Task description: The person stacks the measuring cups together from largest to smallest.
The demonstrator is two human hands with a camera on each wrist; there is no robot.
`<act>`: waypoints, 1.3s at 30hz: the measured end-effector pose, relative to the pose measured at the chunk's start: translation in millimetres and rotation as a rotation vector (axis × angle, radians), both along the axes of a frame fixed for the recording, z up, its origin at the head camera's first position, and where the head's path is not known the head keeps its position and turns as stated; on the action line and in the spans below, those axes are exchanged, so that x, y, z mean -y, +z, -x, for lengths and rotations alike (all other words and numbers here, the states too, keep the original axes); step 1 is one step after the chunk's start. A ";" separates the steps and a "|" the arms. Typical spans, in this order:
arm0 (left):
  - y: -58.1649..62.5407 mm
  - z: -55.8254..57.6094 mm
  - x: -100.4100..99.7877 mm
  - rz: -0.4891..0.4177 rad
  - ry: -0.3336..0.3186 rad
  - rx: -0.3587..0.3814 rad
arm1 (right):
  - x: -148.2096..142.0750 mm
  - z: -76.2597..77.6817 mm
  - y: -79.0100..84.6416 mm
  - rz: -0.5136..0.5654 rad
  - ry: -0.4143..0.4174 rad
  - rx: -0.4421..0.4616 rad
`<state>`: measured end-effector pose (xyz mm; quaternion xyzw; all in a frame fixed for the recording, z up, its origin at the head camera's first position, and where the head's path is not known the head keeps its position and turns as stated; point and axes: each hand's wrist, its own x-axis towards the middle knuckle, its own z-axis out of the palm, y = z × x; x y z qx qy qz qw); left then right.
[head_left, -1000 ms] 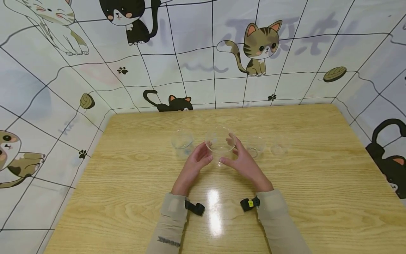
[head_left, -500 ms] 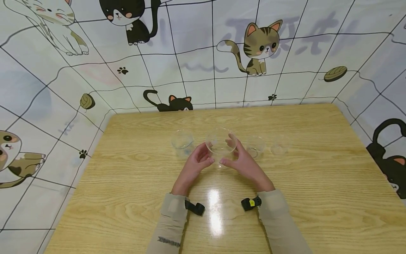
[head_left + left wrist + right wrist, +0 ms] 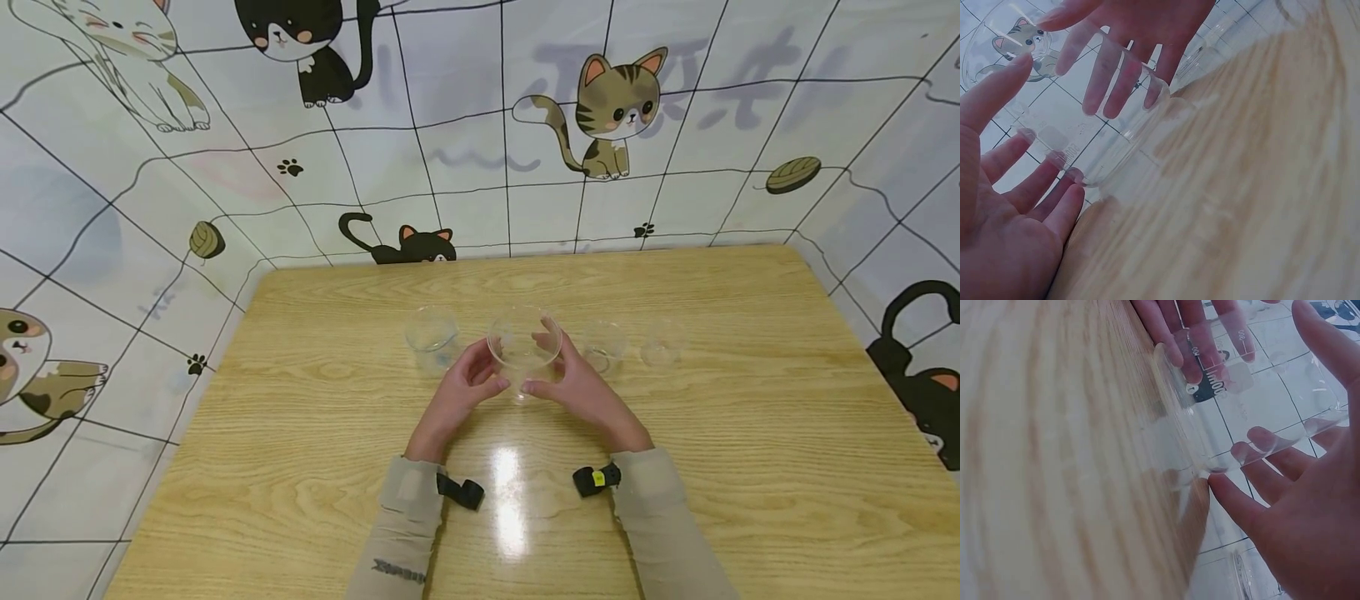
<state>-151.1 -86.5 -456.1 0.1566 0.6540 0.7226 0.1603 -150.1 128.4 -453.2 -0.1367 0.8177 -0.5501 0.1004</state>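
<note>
gripping the upright clear beaker (image 3: 523, 354) between them, left hand (image 3: 461, 390) and right hand (image 3: 583, 388) curve their fingers round its sides.

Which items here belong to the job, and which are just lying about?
In the job, judging by contact:
clear beaker
left hand
right hand

Apparently just lying about:
left clear vessel
nearer right vessel
far-right vessel
cat-print backdrop

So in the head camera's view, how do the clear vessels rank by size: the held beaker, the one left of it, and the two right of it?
1. Held beaker
2. Left vessel
3. Inner right vessel and outer right vessel: too alike to rank
</note>
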 end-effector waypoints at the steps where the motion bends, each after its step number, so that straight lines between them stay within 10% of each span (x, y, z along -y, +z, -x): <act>1: 0.0 0.0 0.1 0.005 -0.006 -0.004 | -0.5 0.0 0.0 0.001 0.007 -0.001; 39: 2.9 -4.7 5.5 0.122 0.018 -0.052 | 0.8 0.8 -3.6 -0.010 0.021 -0.009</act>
